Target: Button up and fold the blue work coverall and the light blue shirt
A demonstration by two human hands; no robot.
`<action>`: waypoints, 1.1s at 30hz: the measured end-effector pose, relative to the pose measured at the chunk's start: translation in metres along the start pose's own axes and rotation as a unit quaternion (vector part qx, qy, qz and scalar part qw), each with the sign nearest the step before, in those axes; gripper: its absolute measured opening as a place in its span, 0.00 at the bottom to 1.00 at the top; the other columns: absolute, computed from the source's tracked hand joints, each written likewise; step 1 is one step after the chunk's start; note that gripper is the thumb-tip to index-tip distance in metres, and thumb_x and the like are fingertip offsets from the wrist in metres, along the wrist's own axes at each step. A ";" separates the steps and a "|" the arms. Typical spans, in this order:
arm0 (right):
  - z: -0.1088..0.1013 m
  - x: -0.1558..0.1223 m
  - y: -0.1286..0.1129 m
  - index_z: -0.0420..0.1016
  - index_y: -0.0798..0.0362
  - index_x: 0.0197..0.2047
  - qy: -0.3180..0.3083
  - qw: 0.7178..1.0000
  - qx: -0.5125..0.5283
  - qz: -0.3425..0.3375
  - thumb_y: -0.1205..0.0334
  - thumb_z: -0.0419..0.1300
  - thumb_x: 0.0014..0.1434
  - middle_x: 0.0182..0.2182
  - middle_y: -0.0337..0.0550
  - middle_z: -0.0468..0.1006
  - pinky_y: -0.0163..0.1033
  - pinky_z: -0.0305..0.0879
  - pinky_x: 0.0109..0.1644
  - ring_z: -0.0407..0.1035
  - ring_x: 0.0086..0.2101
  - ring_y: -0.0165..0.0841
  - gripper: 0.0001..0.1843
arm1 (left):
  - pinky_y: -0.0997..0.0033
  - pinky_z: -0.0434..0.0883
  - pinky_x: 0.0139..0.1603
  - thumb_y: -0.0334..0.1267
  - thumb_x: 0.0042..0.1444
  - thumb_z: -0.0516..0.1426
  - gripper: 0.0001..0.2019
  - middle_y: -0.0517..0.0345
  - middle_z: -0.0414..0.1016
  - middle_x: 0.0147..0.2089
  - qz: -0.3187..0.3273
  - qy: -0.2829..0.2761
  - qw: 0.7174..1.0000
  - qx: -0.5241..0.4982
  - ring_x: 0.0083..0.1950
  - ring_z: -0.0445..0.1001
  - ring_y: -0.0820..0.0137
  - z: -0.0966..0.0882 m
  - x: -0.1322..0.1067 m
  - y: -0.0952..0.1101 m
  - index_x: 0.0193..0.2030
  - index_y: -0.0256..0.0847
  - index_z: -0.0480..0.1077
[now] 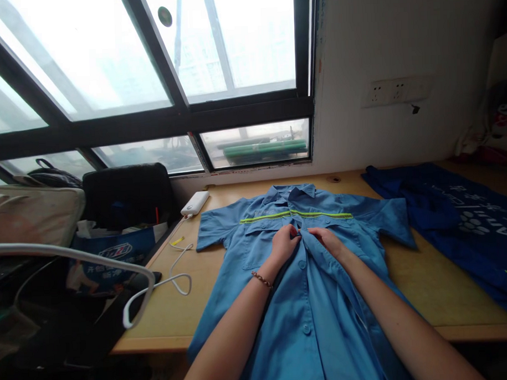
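A blue short-sleeved work shirt with a yellow-green stripe across the chest lies face up on the wooden table, collar toward the window. My left hand, with a braided bracelet at the wrist, pinches the front edge of the shirt just below the stripe. On the other front edge, my right hand has its fingers closed and lifts that panel a little. Below the hands the front hangs apart, and a button shows on the left panel. What exactly sits between the fingertips is partly hidden.
A white power bank with a white cable lies at the table's left edge. Dark blue printed cloth covers the right side. Left of the table stand a black chair and a blue printed bag. A window rises behind.
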State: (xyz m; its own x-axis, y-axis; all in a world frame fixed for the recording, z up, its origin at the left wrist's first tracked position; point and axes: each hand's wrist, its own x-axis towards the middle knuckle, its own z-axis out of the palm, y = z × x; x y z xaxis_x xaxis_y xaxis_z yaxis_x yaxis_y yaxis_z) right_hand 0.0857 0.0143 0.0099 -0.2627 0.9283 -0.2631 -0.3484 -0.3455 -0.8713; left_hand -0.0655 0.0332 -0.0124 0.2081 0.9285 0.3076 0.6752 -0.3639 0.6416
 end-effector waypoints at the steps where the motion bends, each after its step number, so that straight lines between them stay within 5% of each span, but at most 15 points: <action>1: 0.001 0.000 0.003 0.75 0.55 0.31 0.006 1.000 0.004 0.010 0.65 0.54 0.45 0.27 0.42 0.77 0.39 0.66 0.41 0.71 0.34 0.36 0.11 | 0.73 0.60 0.31 0.35 0.44 0.58 0.04 0.59 0.69 0.28 -0.003 0.006 1.000 0.002 0.30 0.66 0.71 0.000 -0.001 0.000 0.27 0.39 0.65; 6: 0.001 0.002 0.013 0.76 0.55 0.33 0.022 0.995 -0.085 -0.053 0.61 0.57 0.45 0.28 0.44 0.77 0.41 0.66 0.38 0.70 0.33 0.37 0.12 | 0.73 0.63 0.28 0.39 0.46 0.57 0.07 0.61 0.68 0.23 -0.058 0.002 0.987 -0.152 0.25 0.68 0.72 0.000 -0.003 0.003 0.24 0.39 0.63; 9: -0.004 0.006 0.017 0.77 0.55 0.31 0.068 0.975 -0.168 -0.130 0.61 0.60 0.43 0.30 0.44 0.77 0.40 0.64 0.42 0.69 0.34 0.37 0.11 | 0.71 0.67 0.25 0.41 0.44 0.58 0.10 0.61 0.69 0.21 -0.116 -0.054 0.931 -0.340 0.22 0.70 0.72 0.000 -0.003 0.006 0.26 0.38 0.61; 13: -0.010 0.010 0.018 0.77 0.55 0.31 0.118 0.909 -0.312 -0.252 0.59 0.59 0.45 0.32 0.46 0.75 0.40 0.63 0.41 0.69 0.34 0.35 0.11 | 0.72 0.70 0.28 0.39 0.41 0.61 0.13 0.59 0.71 0.22 -0.148 -0.075 0.870 -0.464 0.24 0.72 0.72 -0.003 -0.005 0.012 0.27 0.37 0.61; 26: 0.004 0.001 0.021 0.69 0.54 0.27 0.161 0.778 -0.498 -0.348 0.65 0.57 0.48 0.25 0.39 0.69 0.34 0.60 0.32 0.64 0.27 0.29 0.02 | 0.76 0.69 0.23 0.38 0.41 0.62 0.13 0.65 0.66 0.20 -0.185 -0.023 0.868 -0.460 0.22 0.69 0.75 0.001 -0.005 0.019 0.27 0.37 0.60; 33: 0.010 -0.005 0.019 0.67 0.53 0.32 0.157 0.765 -0.515 -0.354 0.65 0.57 0.48 0.26 0.37 0.67 0.34 0.60 0.32 0.62 0.27 0.29 0.05 | 0.76 0.68 0.23 0.34 0.40 0.61 0.14 0.67 0.63 0.18 -0.224 0.006 0.829 -0.512 0.20 0.67 0.77 0.000 -0.006 0.016 0.29 0.38 0.58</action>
State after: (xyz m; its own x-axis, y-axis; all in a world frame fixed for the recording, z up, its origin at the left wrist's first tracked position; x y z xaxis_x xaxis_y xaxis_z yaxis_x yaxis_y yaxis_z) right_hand 0.0716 0.0021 -0.0013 -0.0504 0.8761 0.4795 0.6320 0.3997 -0.6639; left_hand -0.0556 0.0215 -0.0039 0.0867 0.9890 -0.1196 -0.2731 0.1391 0.9519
